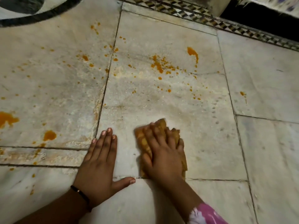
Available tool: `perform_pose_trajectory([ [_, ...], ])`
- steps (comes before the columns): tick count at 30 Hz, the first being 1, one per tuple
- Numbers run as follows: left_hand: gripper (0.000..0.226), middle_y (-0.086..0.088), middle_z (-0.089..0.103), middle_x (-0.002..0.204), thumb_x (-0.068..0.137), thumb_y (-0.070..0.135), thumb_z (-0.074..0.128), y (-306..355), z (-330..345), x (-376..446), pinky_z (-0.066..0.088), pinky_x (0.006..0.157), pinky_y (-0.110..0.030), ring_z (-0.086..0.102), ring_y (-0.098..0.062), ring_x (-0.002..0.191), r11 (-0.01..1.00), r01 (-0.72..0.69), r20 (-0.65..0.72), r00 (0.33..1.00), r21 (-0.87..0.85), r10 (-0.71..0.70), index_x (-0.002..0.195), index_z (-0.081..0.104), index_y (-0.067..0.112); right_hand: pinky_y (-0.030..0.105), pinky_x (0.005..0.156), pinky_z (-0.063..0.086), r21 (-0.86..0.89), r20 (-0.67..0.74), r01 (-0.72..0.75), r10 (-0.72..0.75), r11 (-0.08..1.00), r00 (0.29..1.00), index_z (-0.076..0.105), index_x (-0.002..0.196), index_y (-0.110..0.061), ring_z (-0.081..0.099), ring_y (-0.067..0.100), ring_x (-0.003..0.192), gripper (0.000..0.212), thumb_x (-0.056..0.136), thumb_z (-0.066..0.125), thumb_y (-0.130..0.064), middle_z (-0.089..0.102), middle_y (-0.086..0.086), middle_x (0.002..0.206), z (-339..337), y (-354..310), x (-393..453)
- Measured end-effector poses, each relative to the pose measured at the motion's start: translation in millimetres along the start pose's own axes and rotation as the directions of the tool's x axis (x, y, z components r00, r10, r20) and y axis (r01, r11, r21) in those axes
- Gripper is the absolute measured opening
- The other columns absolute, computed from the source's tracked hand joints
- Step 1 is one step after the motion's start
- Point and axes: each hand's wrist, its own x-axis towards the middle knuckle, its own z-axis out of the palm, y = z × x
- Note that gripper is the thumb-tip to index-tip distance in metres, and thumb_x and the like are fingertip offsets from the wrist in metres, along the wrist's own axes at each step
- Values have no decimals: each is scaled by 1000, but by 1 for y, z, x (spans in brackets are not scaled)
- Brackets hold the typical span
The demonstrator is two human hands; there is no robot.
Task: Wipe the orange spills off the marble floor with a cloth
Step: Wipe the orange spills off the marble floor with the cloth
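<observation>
R hand (163,152) presses stained cloth (142,141) flat on marble floor (202,143), fingers spread; L hand (98,160) braced flat, fingers straight; orange spills (157,64) ahead; risk: saturated cloth smears.

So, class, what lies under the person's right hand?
A stained orange cloth lies under the right hand, pressed flat on the marble floor. The floor beneath the cloth is covered.

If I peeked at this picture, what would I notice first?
Bright orange spills splattered over the pale marble floor, with bigger blobs at the far left. Near the bottom, the right hand presses an orange-stained cloth on the floor, and the left hand rests flat beside it.
</observation>
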Motion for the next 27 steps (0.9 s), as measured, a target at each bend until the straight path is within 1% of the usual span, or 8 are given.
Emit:
perform_pose_trajectory([
  [3, 116, -20, 14, 156, 74, 87, 28, -1, -1, 0, 11, 114, -45, 12, -30, 145, 1000, 0, 3, 1000, -3, 0, 147, 21, -3, 55, 101, 29, -7, 38, 198, -197, 980, 980, 33, 145, -39, 25, 23, 139, 73, 74, 44, -53, 27, -13, 154, -4, 36, -49],
  [9, 110, -16, 14, 158, 77, 85, 26, -8, -4, -2, 9, 114, -41, 12, -26, 145, 1000, -16, -14, 1000, 5, 16, 148, 20, 1, 59, 103, 23, 11, 8, -167, 167, 986, 986, 26, 147, -40, 18, 30, 138, 71, 78, 32, -55, 21, -9, 157, -8, 35, 4],
  [12, 103, -12, 12, 159, 80, 81, 25, -25, -10, -15, 5, 116, -40, 8, -23, 146, 999, 30, -75, 997, -18, -31, 150, 17, 5, 66, 100, 23, -34, 30, 66, -65, 997, 997, 31, 146, -37, 16, 31, 136, 72, 77, 37, -55, 25, -5, 156, -2, -5, 14],
  [14, 101, -12, 11, 159, 82, 78, 25, -43, -17, -35, 6, 116, -43, 7, -24, 147, 994, 110, -129, 985, -21, -112, 150, 16, 4, 63, 104, 17, -48, 91, 293, -288, 955, 953, 30, 146, -37, 17, 33, 140, 73, 76, 42, -54, 24, -6, 157, 3, -20, -17],
  [17, 98, -17, 14, 157, 85, 74, 19, -73, -26, -78, 13, 113, -51, 15, -31, 144, 964, 266, -164, 951, 10, -261, 148, 20, 0, 67, 101, 17, -20, 132, 455, -448, 890, 884, 36, 143, -38, 24, 33, 140, 76, 71, 46, -58, 32, -8, 153, 7, -36, -73],
  [23, 92, -16, 13, 157, 88, 69, 11, -100, -21, -166, 16, 109, -59, 12, -29, 144, 815, 578, -154, 801, -53, -578, 147, 22, -1, 74, 102, 12, 14, 181, 791, -780, 611, 599, 44, 138, -36, 26, 32, 141, 63, 77, 39, -52, 37, -9, 150, 28, -136, -55],
  [25, 92, -15, 12, 157, 88, 69, 10, -105, -17, -183, 15, 110, -58, 11, -27, 144, 787, 615, -151, 775, -45, -614, 147, 23, -1, 71, 105, 16, -50, 138, 769, -758, 637, 637, 50, 134, -35, 34, 30, 138, 62, 75, 36, -50, 43, -9, 146, 31, -151, -19],
  [27, 91, -15, 13, 157, 89, 69, 10, -110, -15, -191, 14, 110, -56, 12, -27, 144, 795, 606, -147, 784, -26, -603, 146, 24, -1, 63, 107, 12, -62, 118, 662, -653, 747, 748, 46, 137, -37, 33, 30, 138, 63, 77, 37, -52, 40, -8, 149, 25, -136, 9],
])
